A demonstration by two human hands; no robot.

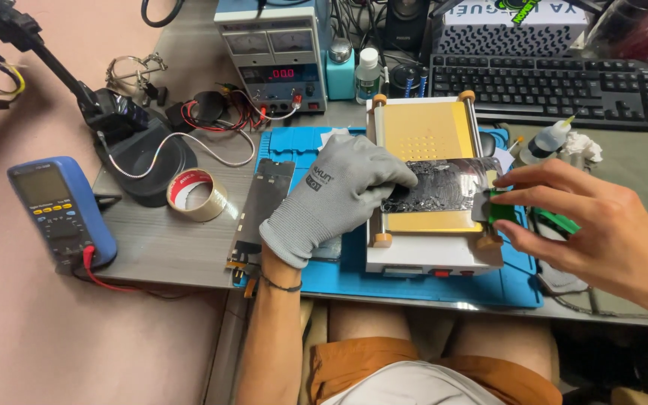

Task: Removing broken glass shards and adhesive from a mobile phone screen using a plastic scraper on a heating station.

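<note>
My left hand (pixel 337 196), in a grey knit glove, presses down on the left end of a dark, smeared glass panel (pixel 448 184). The panel lies across the yellow plate of a white heating machine (pixel 427 131). My bare right hand (pixel 598 229) pinches a small green scraper tool (pixel 498 211) against the panel's right edge. A dark phone frame with a flex cable (pixel 262 206) lies to the left of my gloved hand on the blue work mat (pixel 515 281).
A roll of tape (pixel 197 195), a blue multimeter (pixel 60 214) and a black lamp base (pixel 148 154) sit at the left. A bench power supply (pixel 273 56), small bottles (pixel 367 73) and a black keyboard (pixel 564 86) stand behind. A squeeze bottle (pixel 547 141) lies at the right.
</note>
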